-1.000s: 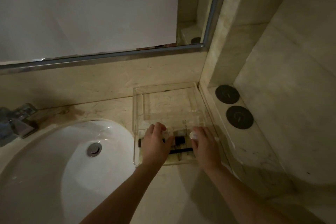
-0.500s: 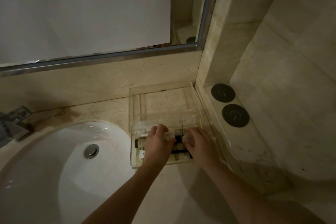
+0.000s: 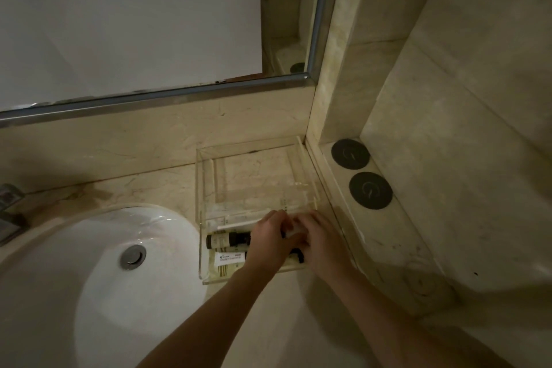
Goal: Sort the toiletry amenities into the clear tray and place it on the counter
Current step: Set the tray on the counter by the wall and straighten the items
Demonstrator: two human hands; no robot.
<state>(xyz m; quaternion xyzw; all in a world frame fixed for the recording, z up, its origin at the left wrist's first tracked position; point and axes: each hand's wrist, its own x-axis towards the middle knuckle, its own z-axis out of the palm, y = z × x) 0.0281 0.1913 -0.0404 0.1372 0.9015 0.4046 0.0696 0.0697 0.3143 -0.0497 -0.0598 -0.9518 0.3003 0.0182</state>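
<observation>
Tray (image 3: pixel 206 188): clear, rigid, rectangular acrylic

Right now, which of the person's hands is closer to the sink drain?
The left hand. It is over the clear tray, on the side toward the sink drain. The right hand is beyond it, on the tray's far side from the drain.

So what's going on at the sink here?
A person has both hands in the near end of a clear tray on the counter beside the sink. The left hand and right hand meet over a small white item. A dark bottle lies there too.
</observation>
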